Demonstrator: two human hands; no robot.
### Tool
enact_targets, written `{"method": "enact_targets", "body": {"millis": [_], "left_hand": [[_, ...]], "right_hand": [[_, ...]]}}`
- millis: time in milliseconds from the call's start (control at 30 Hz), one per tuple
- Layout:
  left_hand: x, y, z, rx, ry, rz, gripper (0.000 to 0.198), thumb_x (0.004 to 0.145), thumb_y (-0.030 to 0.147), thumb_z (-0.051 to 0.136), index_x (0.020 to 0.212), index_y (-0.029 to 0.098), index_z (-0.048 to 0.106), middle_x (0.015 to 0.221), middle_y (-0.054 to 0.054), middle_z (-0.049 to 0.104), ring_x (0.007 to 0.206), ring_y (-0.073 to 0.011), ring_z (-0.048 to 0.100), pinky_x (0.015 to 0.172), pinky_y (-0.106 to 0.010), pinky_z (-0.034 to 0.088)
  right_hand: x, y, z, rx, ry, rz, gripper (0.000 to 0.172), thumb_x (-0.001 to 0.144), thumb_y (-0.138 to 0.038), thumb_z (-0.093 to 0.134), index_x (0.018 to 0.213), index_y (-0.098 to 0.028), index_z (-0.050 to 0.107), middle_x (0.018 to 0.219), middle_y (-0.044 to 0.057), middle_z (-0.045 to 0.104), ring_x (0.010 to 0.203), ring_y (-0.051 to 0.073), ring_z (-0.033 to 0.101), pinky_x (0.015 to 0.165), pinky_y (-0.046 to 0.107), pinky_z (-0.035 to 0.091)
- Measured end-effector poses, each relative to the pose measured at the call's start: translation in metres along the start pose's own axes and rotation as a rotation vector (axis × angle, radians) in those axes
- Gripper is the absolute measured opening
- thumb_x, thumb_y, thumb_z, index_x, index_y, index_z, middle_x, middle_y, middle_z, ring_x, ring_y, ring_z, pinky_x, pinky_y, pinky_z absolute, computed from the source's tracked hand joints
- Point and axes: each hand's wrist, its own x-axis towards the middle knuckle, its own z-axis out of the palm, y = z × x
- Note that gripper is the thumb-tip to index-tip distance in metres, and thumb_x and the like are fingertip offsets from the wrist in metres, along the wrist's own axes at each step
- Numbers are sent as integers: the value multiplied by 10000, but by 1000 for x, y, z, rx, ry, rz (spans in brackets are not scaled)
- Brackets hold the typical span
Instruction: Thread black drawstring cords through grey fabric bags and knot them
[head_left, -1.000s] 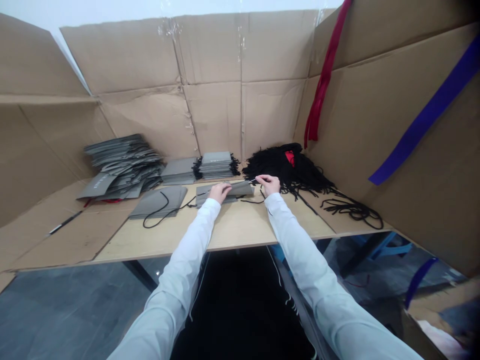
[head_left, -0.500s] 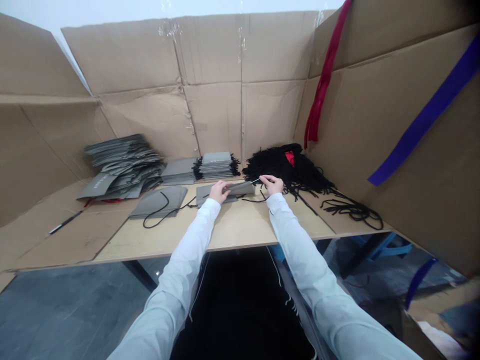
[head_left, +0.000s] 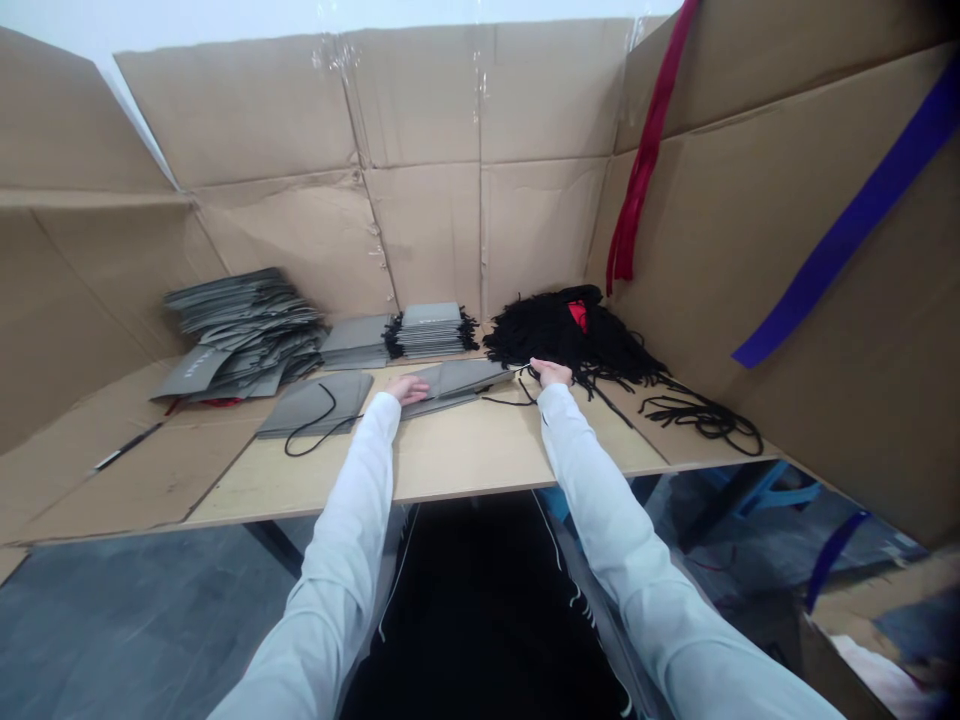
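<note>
Figure: view from your head, near to far

Your white sleeves [head_left: 337,530] run forward over the front edge of a plywood tabletop [head_left: 465,450]. Your left hand [head_left: 409,390] lies open on the left end of a folded gray paper bag [head_left: 457,381]. Your right hand [head_left: 551,374] is narrowed at the bag's right end, beside a black cord [head_left: 504,399]; you cannot tell whether its fingers [head_left: 535,367] grip that cord. The bag lies flat between your hands.

Just left of it rests a second gray paper bag [head_left: 315,403], with a looped black cord [head_left: 319,432] across it. Beyond, at left, sits a loose pile of gray bags [head_left: 244,335]; a neat stack of gray bags [head_left: 431,332] stands at center. At right lie a heap of black cords [head_left: 559,330] and a separate coil of cord [head_left: 701,420]. Cardboard walls [head_left: 480,240] enclose the scene, bearing a red strap [head_left: 645,150] and a blue strap [head_left: 862,215].
</note>
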Motion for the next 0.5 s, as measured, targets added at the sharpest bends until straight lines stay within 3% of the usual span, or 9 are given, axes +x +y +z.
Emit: {"method": "enact_targets", "body": {"millis": [167,267,367,500], "left_hand": [[-4,-2,12,238,-125,139,193,472,117,661,660,142,626,570,-15,622,637,-153,581,704,-278,446],[-5,-3,14,356,-134,231,222,451,110,673,666,147,637,560,-9,624,645,-164,587,723,-290,440],[-7,-3,15,304,-107,240,202,462,103,677,655,135,626,538,-7,613,605,-153,583,710,-306,451],[-10,-1,20,-26,-104,219,166,496,89,676,638,105,592,520,2,586,552,-117,569,698,-313,472]], "right_hand": [[2,3,0,44,6,-40,130,493,-242,656,571,-149,610,496,4,581,566,173,565,649,370,460],[0,1,-1,17,23,-10,118,493,-238,657,567,-159,608,503,0,580,563,168,562,664,367,456],[-1,-1,-3,-8,30,23,104,506,-236,650,572,-169,606,541,9,591,591,166,564,675,350,452],[-2,-3,-3,-87,41,3,116,544,-276,623,604,-179,604,621,34,605,667,178,561,722,355,423]]}}
